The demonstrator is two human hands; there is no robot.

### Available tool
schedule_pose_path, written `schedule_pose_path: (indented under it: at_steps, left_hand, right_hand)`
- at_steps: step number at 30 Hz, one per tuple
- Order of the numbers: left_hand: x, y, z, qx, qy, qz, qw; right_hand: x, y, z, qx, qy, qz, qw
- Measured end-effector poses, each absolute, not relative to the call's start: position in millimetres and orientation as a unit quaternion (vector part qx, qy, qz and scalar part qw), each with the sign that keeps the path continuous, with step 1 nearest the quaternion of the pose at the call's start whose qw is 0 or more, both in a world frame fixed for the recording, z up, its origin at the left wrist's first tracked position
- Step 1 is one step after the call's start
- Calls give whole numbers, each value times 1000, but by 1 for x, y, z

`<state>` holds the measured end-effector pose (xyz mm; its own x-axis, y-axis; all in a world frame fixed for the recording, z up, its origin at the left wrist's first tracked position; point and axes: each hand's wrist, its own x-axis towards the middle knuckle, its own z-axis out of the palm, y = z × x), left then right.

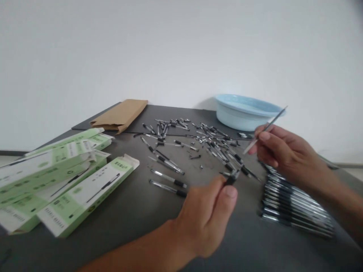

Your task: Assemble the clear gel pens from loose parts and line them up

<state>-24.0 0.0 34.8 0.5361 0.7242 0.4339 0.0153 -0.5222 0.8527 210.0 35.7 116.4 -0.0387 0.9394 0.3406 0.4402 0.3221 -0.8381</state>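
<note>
My left hand is closed around a pen barrel, whose black grip and clear end stick out past the thumb. Higher up on the right, my right hand pinches a thin pen refill, slanted with its dark end up and its pale end toward the left hand's barrel. The two pieces are apart. Below the right wrist lies a row of assembled black-and-clear pens, partly covered by the forearm. Loose pen barrels and small parts lie scattered beyond the left hand.
Green and white pen boxes are heaped at the left. A brown paper envelope lies behind them. At the back right a light blue basin stands near the wall. More pen parts cover the middle of the dark table.
</note>
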Motion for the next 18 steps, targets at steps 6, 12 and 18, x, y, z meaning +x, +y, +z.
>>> schedule_pose_path:
  at_steps: [6,12,18]
  left_hand:
    - [-24,-7,23,737,243,379,505]
    - [-22,-7,28,761,280,316,493]
    - [-20,-7,28,778,261,311,479]
  right_hand:
    - [225,-2,99,-482,-615,321,536]
    - [216,-20,96,-483,-630,326,512]
    - [216,-27,95,-480,-636,300,525]
